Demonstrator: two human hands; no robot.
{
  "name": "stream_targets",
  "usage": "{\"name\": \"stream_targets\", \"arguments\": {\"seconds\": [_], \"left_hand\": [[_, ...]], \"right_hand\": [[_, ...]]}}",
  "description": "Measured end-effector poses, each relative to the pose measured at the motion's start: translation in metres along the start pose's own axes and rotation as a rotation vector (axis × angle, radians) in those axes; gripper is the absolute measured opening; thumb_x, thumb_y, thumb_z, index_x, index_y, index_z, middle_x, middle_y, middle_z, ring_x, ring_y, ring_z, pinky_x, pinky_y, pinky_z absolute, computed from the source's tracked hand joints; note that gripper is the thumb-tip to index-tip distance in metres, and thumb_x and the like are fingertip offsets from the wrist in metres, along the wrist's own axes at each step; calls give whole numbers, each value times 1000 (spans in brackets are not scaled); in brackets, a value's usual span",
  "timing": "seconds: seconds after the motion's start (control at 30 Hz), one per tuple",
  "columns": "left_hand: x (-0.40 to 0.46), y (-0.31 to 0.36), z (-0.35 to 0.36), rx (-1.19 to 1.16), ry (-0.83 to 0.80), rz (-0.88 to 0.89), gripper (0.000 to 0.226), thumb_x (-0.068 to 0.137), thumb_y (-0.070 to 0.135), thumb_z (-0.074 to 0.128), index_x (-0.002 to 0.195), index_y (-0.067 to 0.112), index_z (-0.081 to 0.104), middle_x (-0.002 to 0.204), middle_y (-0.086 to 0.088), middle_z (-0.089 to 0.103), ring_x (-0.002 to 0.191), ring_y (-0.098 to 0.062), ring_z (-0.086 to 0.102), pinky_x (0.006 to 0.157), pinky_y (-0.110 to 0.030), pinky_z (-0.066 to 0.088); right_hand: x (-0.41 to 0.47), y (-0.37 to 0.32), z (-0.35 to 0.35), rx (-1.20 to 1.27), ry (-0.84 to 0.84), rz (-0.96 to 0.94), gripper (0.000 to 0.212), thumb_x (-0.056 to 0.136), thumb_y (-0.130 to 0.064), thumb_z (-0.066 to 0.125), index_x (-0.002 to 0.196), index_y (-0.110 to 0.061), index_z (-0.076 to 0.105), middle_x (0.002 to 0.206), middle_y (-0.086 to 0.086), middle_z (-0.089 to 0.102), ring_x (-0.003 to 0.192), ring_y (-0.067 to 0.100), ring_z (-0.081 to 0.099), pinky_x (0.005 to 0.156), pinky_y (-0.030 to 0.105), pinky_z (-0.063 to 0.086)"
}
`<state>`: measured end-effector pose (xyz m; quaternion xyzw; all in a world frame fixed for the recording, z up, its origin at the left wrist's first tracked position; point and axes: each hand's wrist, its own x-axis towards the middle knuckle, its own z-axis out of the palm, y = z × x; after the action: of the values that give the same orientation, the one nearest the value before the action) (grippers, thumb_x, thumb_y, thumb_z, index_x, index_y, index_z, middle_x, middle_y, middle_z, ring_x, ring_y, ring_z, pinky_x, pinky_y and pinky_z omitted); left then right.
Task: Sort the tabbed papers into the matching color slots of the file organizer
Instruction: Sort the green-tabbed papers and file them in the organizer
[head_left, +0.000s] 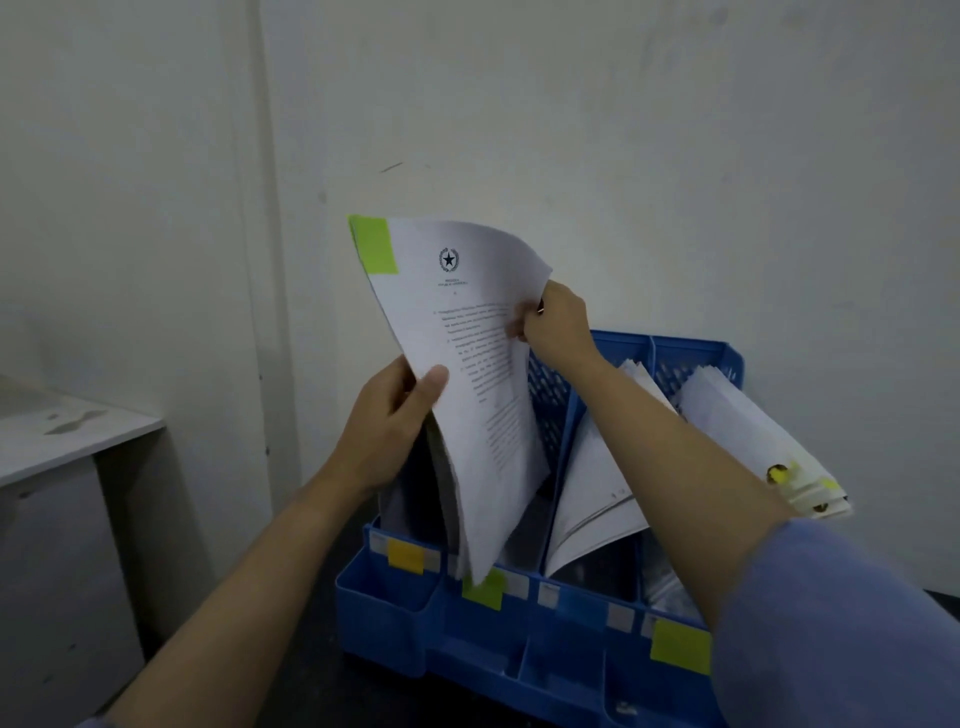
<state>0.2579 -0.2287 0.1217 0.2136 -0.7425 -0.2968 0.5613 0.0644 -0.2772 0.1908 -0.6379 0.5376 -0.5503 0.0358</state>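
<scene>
Clearly the sheaf of papers (467, 364) with the green tab (375, 245) stands steeply tilted, its lower edge sunk in the slot behind the green label (484, 590) of the blue file organizer (519, 639). Thumb and fingers of the left hand (389, 431) clasp its left edge to steady it; the right hand (558, 325) pinches its right edge, probably guiding it down. Neighbouring slots, labelled orange (406, 555) and yellow (680, 647), hold other stacks (748, 436).

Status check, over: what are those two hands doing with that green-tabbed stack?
Both hands gripping: left hand on green-tabbed papers' left edge, right hand pinching right edge. Bottom edge at green-labelled slot of blue organizer. Nothing visibly blocking.
</scene>
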Motion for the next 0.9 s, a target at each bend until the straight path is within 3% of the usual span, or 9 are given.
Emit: {"name": "stream_targets", "arguments": {"seconds": [0.1, 0.23, 0.37, 0.43, 0.5, 0.57, 0.67, 0.8, 0.9], "left_hand": [[1, -3, -2, 27, 7, 31, 22, 86, 34, 51, 106, 34, 59, 105, 20, 66, 100, -1, 62, 80, -14, 48], [2, -5, -2, 20, 62, 48, 18, 89, 24, 55, 101, 35, 62, 98, 23, 68, 93, -1, 65, 75, -12, 49], [5, -6, 2, 124, 139, 44, 30, 90, 12, 57, 91, 41, 62, 86, 21, 68, 83, -14, 65, 70, -26, 53], [7, -5, 4, 170, 163, 46, 32, 89, 10, 58, 88, 42, 63, 85, 19, 67, 80, -20, 64, 69, -30, 54], [8, -5, 6, 196, 175, 42, 29, 88, 10, 58, 84, 38, 64, 83, 16, 67, 74, -16, 63, 65, -27, 52], [8, -7, 8, 217, 187, 39, 21, 86, 10, 59, 81, 28, 68, 78, 8, 69, 66, -9, 58, 59, -21, 47], [9, -7, 9, 243, 212, 34, 13, 83, 9, 58, 77, 15, 68, 70, 4, 67, 60, -6, 52, 54, -16, 40], [9, -3, 13, 249, 235, 32, 20, 85, 6, 57, 71, 20, 62, 61, 18, 60, 56, 0, 49, 51, -9, 37], [9, 1, 12, 245, 268, 14, 22, 85, 5, 55, 70, 20, 60, 59, 20, 57, 53, 5, 50, 49, -5, 36]], "right_hand": [[-2, 7, 3, -97, -87, -12, 32, 87, 7, 35, 65, -15, 44, 76, 4, 53, 70, 16, 48, 48, 8, 37], [-7, 19, 3, -206, -187, 22, 21, 90, 2, 37, 83, 1, 57, 93, 21, 62, 84, 28, 56, 73, 34, 50], [-11, 12, 2, -110, -154, 91, 17, 91, -6, 44, 106, -3, 52, 98, 11, 57, 93, 23, 52, 69, 25, 43], [-22, 2, 2, 53, -81, 159, 45, 93, -16, 50, 133, -5, 34, 126, 12, 48, 110, 25, 49, 81, 26, 41], [-52, -10, 5, 154, 51, 185, 62, 92, -29, 54, 143, -13, 23, 140, 8, 35, 119, 20, 44, 92, 23, 36], [-99, -15, 11, 115, 67, 61, 68, 87, -38, 59, 143, -20, 25, 139, 1, 31, 119, 14, 43, 98, 27, 39], [-169, -16, 21, -123, -80, -157, 80, 76, -48, 63, 142, -22, 24, 131, -4, 31, 118, 12, 39, 97, 25, 39], [-197, -8, 27, -433, -117, -201, 73, 78, -21, 62, 142, -18, 26, 118, 5, 41, 103, 21, 45, 81, 32, 48], [-189, -10, 18, -511, -28, -244, 59, 72, 10, 49, 128, -8, 49, 101, 13, 52, 89, 31, 52, 65, 41, 49]]}}
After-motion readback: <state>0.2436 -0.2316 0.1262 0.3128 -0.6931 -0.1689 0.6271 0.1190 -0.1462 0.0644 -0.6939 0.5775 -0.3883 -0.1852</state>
